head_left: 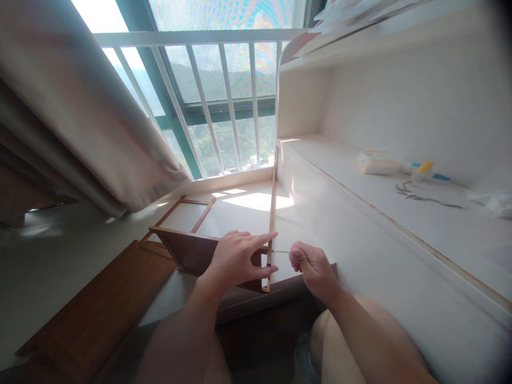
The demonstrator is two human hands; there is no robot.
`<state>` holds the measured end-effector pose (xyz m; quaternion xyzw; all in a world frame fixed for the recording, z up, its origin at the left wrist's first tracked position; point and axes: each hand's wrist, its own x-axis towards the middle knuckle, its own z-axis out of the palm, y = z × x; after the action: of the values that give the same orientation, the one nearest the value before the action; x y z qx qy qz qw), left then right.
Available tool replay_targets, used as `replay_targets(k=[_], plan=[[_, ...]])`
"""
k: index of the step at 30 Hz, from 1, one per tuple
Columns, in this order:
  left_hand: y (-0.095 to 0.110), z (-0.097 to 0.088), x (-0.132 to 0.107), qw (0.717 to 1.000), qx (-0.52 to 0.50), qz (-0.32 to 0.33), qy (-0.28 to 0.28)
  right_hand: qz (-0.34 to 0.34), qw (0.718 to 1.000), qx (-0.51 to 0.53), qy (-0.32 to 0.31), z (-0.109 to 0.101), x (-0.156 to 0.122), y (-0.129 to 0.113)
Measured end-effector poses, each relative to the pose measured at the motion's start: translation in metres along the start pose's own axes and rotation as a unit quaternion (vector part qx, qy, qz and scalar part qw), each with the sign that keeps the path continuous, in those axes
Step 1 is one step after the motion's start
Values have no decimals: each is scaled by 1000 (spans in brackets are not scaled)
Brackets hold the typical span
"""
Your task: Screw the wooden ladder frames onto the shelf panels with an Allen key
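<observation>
A small brown wooden frame with a panel (190, 250) stands on the white ledge, with a long narrow wooden strip (273, 213) at its right side. My left hand (236, 258) lies over the panel's right part, thumb and index finger stretched apart on either side of the joint at the strip. To the right, my right hand (314, 269) is closed around a thin metal rod (282, 251) that points left to the strip near that joint. The rod's handle end is hidden in my fist, so I cannot tell the kind of tool.
A larger brown wooden panel (100, 304) lies at the lower left, below a curtain (96, 106). On the white shelf (328, 160) at right are metal tools (428, 197), a yellow-and-blue item (428, 168) and a plastic bag (496, 201). White railings (228, 101) stand before the window.
</observation>
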<state>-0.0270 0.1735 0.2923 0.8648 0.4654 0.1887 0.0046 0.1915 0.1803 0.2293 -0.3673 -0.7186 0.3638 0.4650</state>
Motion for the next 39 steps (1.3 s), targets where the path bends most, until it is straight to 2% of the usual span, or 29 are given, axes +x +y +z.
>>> replay_targets(k=[15, 26, 39], plan=[[0, 0, -1, 1000, 2, 2, -2, -2, 1000, -26, 5, 1, 1, -1], [1, -1, 1, 1000, 3, 0, -3, 46, 997, 58, 20, 6, 1, -8], [1, 0, 2, 1000, 7, 3, 0, 94, 985, 144, 35, 13, 0, -6]])
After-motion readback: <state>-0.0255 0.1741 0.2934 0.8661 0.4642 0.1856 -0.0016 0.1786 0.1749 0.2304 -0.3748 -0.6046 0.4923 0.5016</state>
